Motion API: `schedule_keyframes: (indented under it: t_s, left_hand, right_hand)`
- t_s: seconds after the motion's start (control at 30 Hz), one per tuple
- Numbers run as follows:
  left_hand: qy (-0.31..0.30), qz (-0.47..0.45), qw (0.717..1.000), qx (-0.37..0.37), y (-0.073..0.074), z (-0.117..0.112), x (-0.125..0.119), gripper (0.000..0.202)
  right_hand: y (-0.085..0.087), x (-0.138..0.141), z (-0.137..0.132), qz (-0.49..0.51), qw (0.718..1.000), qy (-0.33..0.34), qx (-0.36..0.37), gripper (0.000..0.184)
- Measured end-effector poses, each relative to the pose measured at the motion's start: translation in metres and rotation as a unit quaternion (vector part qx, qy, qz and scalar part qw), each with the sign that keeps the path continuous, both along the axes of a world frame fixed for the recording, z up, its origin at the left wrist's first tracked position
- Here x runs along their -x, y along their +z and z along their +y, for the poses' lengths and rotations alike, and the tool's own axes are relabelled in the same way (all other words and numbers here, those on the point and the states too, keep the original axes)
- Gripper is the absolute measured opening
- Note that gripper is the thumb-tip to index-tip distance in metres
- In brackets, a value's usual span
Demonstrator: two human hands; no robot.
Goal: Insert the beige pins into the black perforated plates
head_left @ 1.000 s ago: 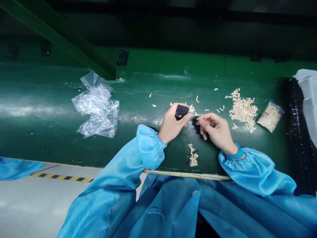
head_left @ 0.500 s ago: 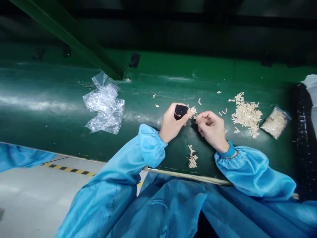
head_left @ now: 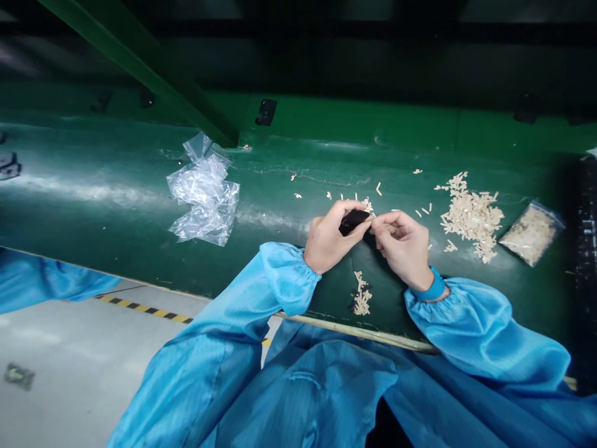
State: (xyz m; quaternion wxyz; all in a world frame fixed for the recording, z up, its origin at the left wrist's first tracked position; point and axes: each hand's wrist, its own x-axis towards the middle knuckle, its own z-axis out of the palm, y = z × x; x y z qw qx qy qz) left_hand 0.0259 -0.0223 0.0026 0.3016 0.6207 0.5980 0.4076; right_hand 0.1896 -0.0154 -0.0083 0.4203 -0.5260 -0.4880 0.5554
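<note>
My left hand (head_left: 329,239) grips a small flat black part (head_left: 353,220) between thumb and fingers, tilted over the green belt (head_left: 93,205). My right hand (head_left: 402,246) is closed in a pinch right against the black part's right edge, its fingertips touching it; whatever it pinches is too small to name. Both arms wear blue sleeves. A small heap of beige pins (head_left: 361,300) lies just below the hands, and a few loose pins (head_left: 366,203) lie behind them.
A larger pile of beige pins (head_left: 472,216) and a clear bag of pins (head_left: 530,232) lie to the right. Empty clear plastic bags (head_left: 204,198) lie to the left. A green beam (head_left: 140,62) crosses overhead. Grey floor with a yellow-black stripe (head_left: 144,307) shows below the belt's edge.
The black part has turned from facing me to edge-on in my left hand. My right hand has moved left until its pinched fingertips meet the part.
</note>
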Motion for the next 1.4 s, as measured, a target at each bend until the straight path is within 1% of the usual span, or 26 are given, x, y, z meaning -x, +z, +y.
schedule_keyframes:
  t_s: [0.17, 0.3, 0.5, 0.6, 0.67, 0.73, 0.77, 0.83, 0.87, 0.93, 1.03, 1.1, 1.13, 1.2, 1.27, 1.4]
  left_hand:
    - [-0.011, 0.014, 0.999, 0.037, 0.001, 0.005, 0.002, 0.026]
    - [-0.03, -0.022, 0.998, 0.055, 0.001, 0.011, 0.007, 0.026]
    - [-0.054, -0.082, 0.991, 0.092, 0.001, 0.018, 0.011, 0.024]
    - [-0.054, -0.086, 0.992, 0.075, -0.001, 0.019, 0.013, 0.024]
    - [-0.033, -0.077, 0.995, 0.063, -0.004, 0.02, 0.016, 0.022]
    - [-0.004, -0.036, 0.998, 0.049, -0.006, 0.021, 0.02, 0.017]
    - [0.0, -0.007, 0.999, 0.037, -0.008, 0.022, 0.022, 0.016]
    - [-0.016, 0.035, 0.999, 0.008, -0.009, 0.022, 0.023, 0.016]
    - [-0.032, 0.035, 0.999, 0.0, -0.008, 0.021, 0.023, 0.018]
    - [-0.066, -0.007, 0.998, 0.01, -0.006, 0.02, 0.022, 0.022]
    - [-0.103, -0.104, 0.985, 0.094, -0.002, 0.017, 0.017, 0.028]
    - [-0.115, -0.146, 0.972, 0.146, -0.001, 0.015, 0.015, 0.032]
    - [-0.116, -0.157, 0.968, 0.16, 0.0, 0.015, 0.014, 0.032]
    - [-0.109, -0.161, 0.968, 0.16, 0.001, 0.015, 0.012, 0.03]
    - [-0.103, -0.147, 0.974, 0.138, 0.001, 0.015, 0.012, 0.027]
    - [-0.103, -0.13, 0.981, 0.103, 0.0, 0.015, 0.011, 0.027]
  right_hand:
    - [-0.004, 0.001, -0.003, -0.046, 0.998, 0.001, -0.041, 0.02]
    - [-0.006, -0.001, -0.003, -0.082, 0.995, 0.018, -0.058, 0.015]
    - [-0.006, -0.005, -0.003, -0.098, 0.991, 0.044, -0.074, 0.007]
    - [-0.006, -0.006, -0.003, -0.087, 0.992, 0.038, -0.077, 0.005]
    - [-0.007, -0.007, -0.003, -0.074, 0.994, 0.031, -0.071, 0.004]
    - [-0.007, -0.007, -0.002, -0.062, 0.996, 0.026, -0.065, 0.004]
    - [-0.007, -0.007, -0.002, -0.057, 0.996, 0.025, -0.063, 0.004]
    - [-0.006, -0.007, -0.002, -0.052, 0.996, 0.023, -0.063, 0.004]
    - [-0.005, -0.007, -0.002, -0.053, 0.996, 0.023, -0.064, 0.004]
    - [-0.004, -0.008, -0.001, -0.064, 0.995, 0.022, -0.071, 0.004]
    - [-0.003, -0.01, -0.001, -0.086, 0.992, 0.027, -0.084, 0.005]
    - [-0.003, -0.012, -0.001, -0.094, 0.991, 0.039, -0.091, 0.005]
    - [-0.003, -0.013, -0.001, -0.097, 0.99, 0.047, -0.094, 0.006]
    - [-0.003, -0.014, 0.0, -0.105, 0.988, 0.056, -0.098, 0.006]
    - [-0.003, -0.014, 0.0, -0.113, 0.987, 0.057, -0.1, 0.006]
    - [-0.004, -0.013, -0.001, -0.122, 0.986, 0.051, -0.105, 0.007]
